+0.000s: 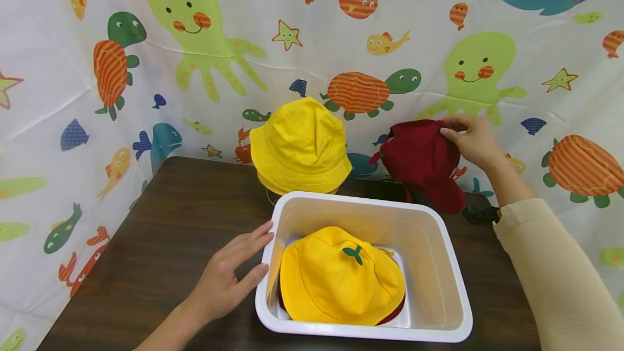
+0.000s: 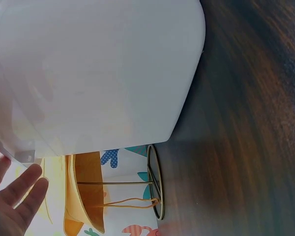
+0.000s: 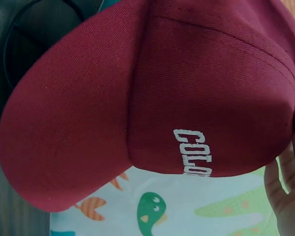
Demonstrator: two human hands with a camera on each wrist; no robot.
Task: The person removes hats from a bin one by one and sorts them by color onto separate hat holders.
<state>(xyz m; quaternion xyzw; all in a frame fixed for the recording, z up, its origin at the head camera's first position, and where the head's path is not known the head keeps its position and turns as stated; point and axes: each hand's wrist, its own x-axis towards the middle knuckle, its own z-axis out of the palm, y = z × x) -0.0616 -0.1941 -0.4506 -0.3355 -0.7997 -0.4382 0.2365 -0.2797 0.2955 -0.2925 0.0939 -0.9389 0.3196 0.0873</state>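
My right hand (image 1: 470,137) pinches a dark red baseball cap (image 1: 419,153) by its crown, behind the tub at the right. White embroidered letters (image 3: 191,152) show on the cap in the right wrist view, and its brim points down toward the table in the head view. With fingers extended, my left hand (image 1: 229,270) touches the left rim of a white plastic tub (image 1: 448,264). Inside the tub lies a yellow hat (image 1: 336,280) with a green sprout on it. Dark red fabric peeks out beneath that hat, mostly hidden.
Behind the tub, a second yellow bucket hat (image 1: 302,145) sits on a thin wire stand (image 2: 155,187). A dark round wire base (image 3: 12,46) shows beside the cap. A sea-animal curtain (image 1: 292,64) hangs behind the dark wooden table (image 1: 170,221).
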